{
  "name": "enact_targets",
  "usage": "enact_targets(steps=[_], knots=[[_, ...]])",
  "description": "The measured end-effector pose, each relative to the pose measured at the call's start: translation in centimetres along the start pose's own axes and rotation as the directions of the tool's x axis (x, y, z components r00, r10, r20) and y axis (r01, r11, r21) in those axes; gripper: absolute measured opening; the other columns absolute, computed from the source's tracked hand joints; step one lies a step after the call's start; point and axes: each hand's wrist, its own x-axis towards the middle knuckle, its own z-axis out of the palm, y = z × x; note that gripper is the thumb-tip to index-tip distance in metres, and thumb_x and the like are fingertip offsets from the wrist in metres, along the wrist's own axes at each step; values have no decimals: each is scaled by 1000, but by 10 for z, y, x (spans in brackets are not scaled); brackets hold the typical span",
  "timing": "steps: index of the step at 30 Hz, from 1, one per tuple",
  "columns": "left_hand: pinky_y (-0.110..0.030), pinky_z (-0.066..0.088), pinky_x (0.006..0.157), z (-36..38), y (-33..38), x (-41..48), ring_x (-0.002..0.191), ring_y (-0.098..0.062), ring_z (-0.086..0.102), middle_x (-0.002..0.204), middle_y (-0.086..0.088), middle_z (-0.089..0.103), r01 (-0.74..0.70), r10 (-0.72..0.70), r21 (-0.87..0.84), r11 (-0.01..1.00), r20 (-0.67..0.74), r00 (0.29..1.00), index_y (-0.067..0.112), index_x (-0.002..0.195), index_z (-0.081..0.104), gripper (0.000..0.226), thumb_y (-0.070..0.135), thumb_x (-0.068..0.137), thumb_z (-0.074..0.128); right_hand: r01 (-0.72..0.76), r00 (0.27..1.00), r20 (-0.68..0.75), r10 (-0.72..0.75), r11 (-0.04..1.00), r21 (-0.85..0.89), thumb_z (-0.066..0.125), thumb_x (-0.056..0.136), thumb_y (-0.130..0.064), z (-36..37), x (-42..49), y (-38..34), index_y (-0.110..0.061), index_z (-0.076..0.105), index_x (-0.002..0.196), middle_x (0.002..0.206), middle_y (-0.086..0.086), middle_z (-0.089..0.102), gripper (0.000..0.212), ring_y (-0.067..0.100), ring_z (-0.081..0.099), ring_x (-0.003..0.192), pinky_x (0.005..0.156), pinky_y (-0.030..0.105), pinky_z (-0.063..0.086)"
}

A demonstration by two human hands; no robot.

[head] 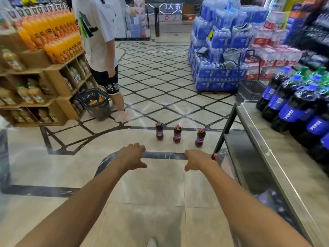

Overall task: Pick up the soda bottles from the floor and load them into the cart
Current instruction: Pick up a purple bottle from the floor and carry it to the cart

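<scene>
1. The left grip (132,155) and right grip (197,160) reach out at lower centre, fingers loosely curled and holding nothing.
2. Three soda bottles (177,133) stand upright on the floor (160,184), apart in a row just above the grips.
3. The metal cart (277,148), likely the target, fills the right side.
4. Best to wrap each bottle's body fully, starting with the rightmost bottle (200,137), nearest the cart.

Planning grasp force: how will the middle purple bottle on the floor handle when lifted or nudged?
The middle bottle looks full of dark liquid, so it is probably heavy for its size. Upright and tall on a narrow base, it may tip if nudged high, then roll. Its smooth plastic could be slippery.
</scene>
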Motion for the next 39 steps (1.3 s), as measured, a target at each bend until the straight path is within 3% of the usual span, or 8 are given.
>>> enact_targets(steps=[5,11,22,28,34,39], knots=[[-37,51,92,-7,-20,66,117,-22,54,132,0,55,-18,18,-27,999,9,1000,27,139,49,70,61,82,73,39,999,2,-39,999,-32,78,88,-36,-24,64,-14,-24,55,130,126,4,63,49,27,61,112,80,37,45],[-39,48,94,-33,-58,144,123,-24,51,137,-2,53,-30,31,-25,999,2,1000,27,142,46,75,62,82,72,34,999,-4,-34,997,-67,78,89,-35,-65,134,-31,-21,51,144,137,7,60,63,30,59,121,95,43,52],[-41,49,96,-63,-96,279,125,-24,54,140,-1,55,-82,82,-78,994,-1,997,29,139,51,67,60,83,73,19,1000,-17,-21,993,-118,77,89,-31,-130,255,-24,-18,53,142,135,11,59,60,33,56,123,99,45,49],[-40,48,96,-73,-94,370,127,-23,51,139,2,54,-92,91,-116,989,-16,996,30,136,52,62,57,84,72,34,999,-8,-35,993,-117,77,89,-31,-161,352,5,-18,55,139,136,10,59,56,33,55,125,89,42,44],[-41,47,98,-94,-97,457,125,-25,52,137,1,55,-33,37,-63,997,51,998,28,135,51,61,56,85,72,69,998,12,-68,989,-134,76,88,-33,-197,440,35,-22,55,139,136,8,62,56,32,57,124,95,44,51],[-42,50,96,-112,-112,513,122,-24,54,135,0,57,15,-12,-38,999,64,998,28,136,51,62,56,85,72,79,997,-11,-82,984,-161,74,87,-28,-234,498,57,-23,57,132,126,5,64,49,28,61,115,82,39,44]])
